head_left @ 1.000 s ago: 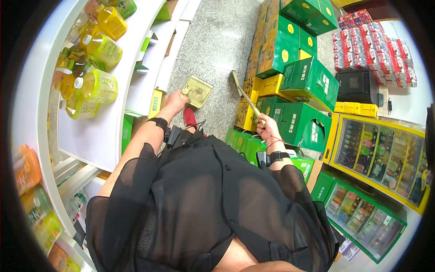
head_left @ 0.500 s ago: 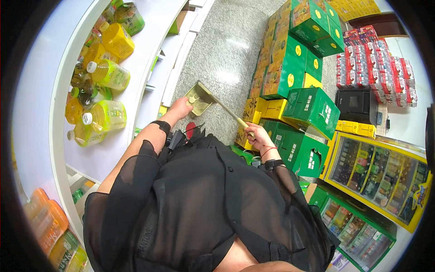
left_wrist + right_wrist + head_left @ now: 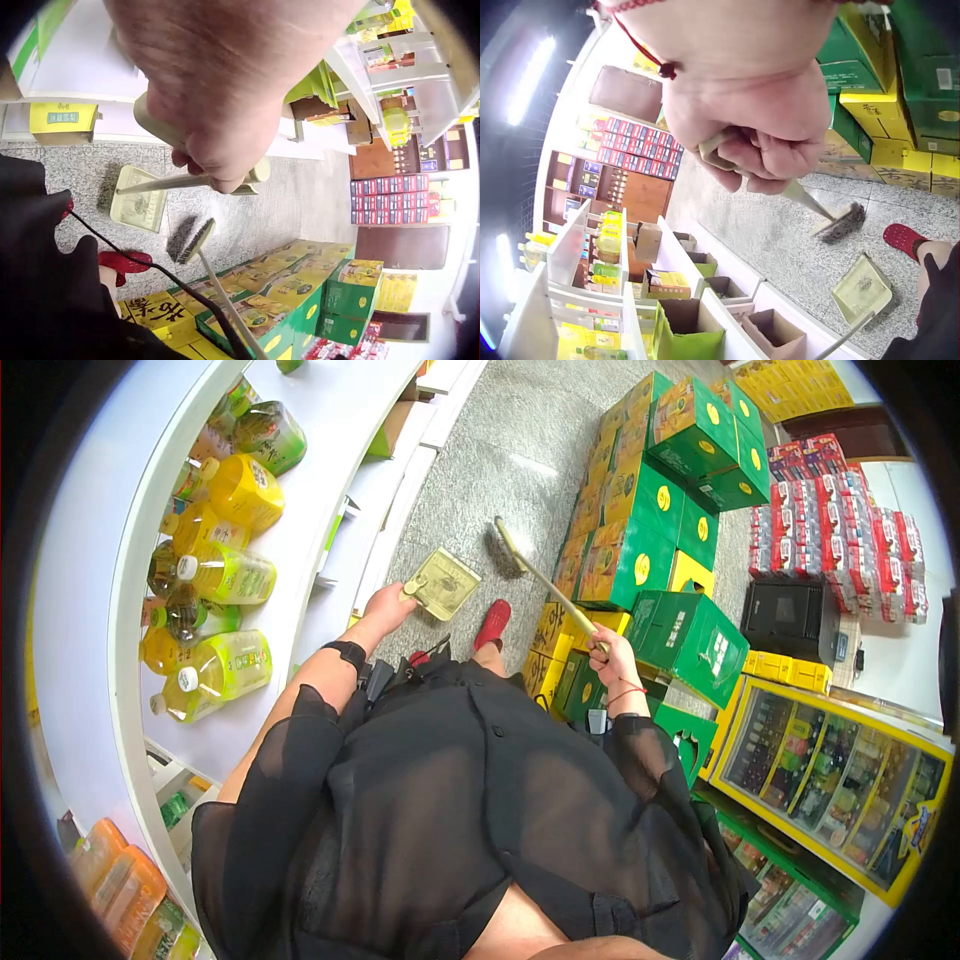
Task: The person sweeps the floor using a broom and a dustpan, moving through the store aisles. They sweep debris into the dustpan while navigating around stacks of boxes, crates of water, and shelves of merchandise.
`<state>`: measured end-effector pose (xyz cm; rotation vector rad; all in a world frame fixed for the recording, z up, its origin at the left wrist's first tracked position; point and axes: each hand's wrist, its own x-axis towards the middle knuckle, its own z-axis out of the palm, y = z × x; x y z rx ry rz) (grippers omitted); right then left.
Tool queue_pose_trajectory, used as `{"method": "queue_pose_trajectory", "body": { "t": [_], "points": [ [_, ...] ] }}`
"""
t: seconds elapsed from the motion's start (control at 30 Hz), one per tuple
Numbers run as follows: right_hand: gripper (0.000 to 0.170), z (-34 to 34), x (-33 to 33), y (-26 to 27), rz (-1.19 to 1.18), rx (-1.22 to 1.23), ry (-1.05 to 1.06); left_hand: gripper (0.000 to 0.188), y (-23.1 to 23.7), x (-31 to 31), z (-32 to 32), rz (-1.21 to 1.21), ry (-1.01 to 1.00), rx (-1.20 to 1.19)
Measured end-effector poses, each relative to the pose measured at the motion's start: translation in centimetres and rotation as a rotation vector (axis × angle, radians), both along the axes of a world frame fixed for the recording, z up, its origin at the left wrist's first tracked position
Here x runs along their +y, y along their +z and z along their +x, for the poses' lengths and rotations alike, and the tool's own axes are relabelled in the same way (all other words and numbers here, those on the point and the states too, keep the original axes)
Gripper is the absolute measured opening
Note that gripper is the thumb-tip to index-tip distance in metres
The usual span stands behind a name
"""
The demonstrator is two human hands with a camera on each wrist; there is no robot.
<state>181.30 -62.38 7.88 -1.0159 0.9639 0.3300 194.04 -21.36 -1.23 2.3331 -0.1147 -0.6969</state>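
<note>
My left hand (image 3: pixel 384 610) grips the long handle of a pale yellow dustpan (image 3: pixel 446 586), whose pan is down by the speckled floor. In the left wrist view the fingers of the left hand (image 3: pixel 217 112) curl round the handle's top. My right hand (image 3: pixel 612 658) holds the light handle of a broom (image 3: pixel 560 596), curled fingers showing in the right wrist view. The dark bristles of the broom (image 3: pixel 846 225) are at the floor, apart from the dustpan (image 3: pixel 861 289) and to its right in the head view.
Red shoes (image 3: pixel 493 624) stand close to the dustpan. On the right rise stacked green and yellow cartons (image 3: pixel 640 550), with a yellow-framed display case (image 3: pixel 830 750) behind them. White shelves (image 3: pixel 330 420) with bottled drinks (image 3: pixel 228 575) run along the left.
The broom head swung left to the dustpan half a second ago and has since moved away to the right. A red shoe now shows beside the dustpan. Both hands keep their grips.
</note>
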Motion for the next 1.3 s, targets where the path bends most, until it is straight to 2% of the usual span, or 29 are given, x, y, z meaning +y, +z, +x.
{"method": "queue_pose_trajectory", "body": {
  "t": [0.1,0.17,0.27,0.33,0.37,0.47,0.57,0.67,0.77,0.83,1.0,1.17,1.27,1.3],
  "points": [
    [0.050,4.1,-1.9,-1.7,-0.035,0.013,-0.030,0.034,-0.5,-1.5,0.9,-0.001,0.080,-0.003],
    [0.034,6.9,-2.6,-1.8,-0.081,0.045,-0.013,0.035,-0.5,-2.3,2.3,0.019,0.138,-0.013],
    [0.033,9.6,-4.5,-2.6,-0.075,0.049,0.088,0.034,0.4,-4.5,4.0,0.013,0.181,0.068],
    [0.045,11.0,-5.8,-2.9,-0.065,0.119,0.208,0.035,-0.1,-6.2,5.3,0.000,0.175,0.067],
    [0.045,11.5,-6.4,-2.8,-0.066,0.126,0.212,0.035,-0.3,-7.1,5.8,-0.017,0.178,0.065],
    [0.059,12.7,-6.8,-0.4,-0.074,0.136,0.450,0.035,0.4,-9.9,7.4,0.029,0.182,0.066],
    [0.058,14.0,-8.1,0.5,-0.035,0.132,0.550,0.035,-0.7,-11.7,8.7,-0.015,0.215,0.037],
    [0.057,14.8,-9.7,0.5,0.016,0.105,0.507,0.034,2.1,-14.4,10.4,0.025,0.242,0.062],
    [0.056,15.7,-11.4,1.0,0.032,0.083,0.486,0.034,2.0,-15.8,12.4,0.119,0.193,0.050],
    [0.056,16.1,-13.4,0.9,0.108,0.048,0.371,0.035,2.0,-16.2,13.9,0.121,0.182,0.033],
    [0.057,17.2,-16.6,1.4,0.068,0.014,0.204,0.036,2.5,-18.1,16.6,0.075,0.201,-0.033],
    [0.059,20.2,-17.3,0.3,-0.024,0.000,0.171,0.036,1.6,-19.7,20.3,0.051,0.173,-0.014],
    [0.054,22.7,-16.4,-0.5,-0.045,0.020,0.101,0.037,1.1,-20.6,23.0,-0.006,0.129,0.000],
    [0.046,23.5,-16.3,-1.1,-0.021,0.055,0.053,0.037,0.8,-20.8,23.9,-0.013,0.123,-0.001]
  ]
}}
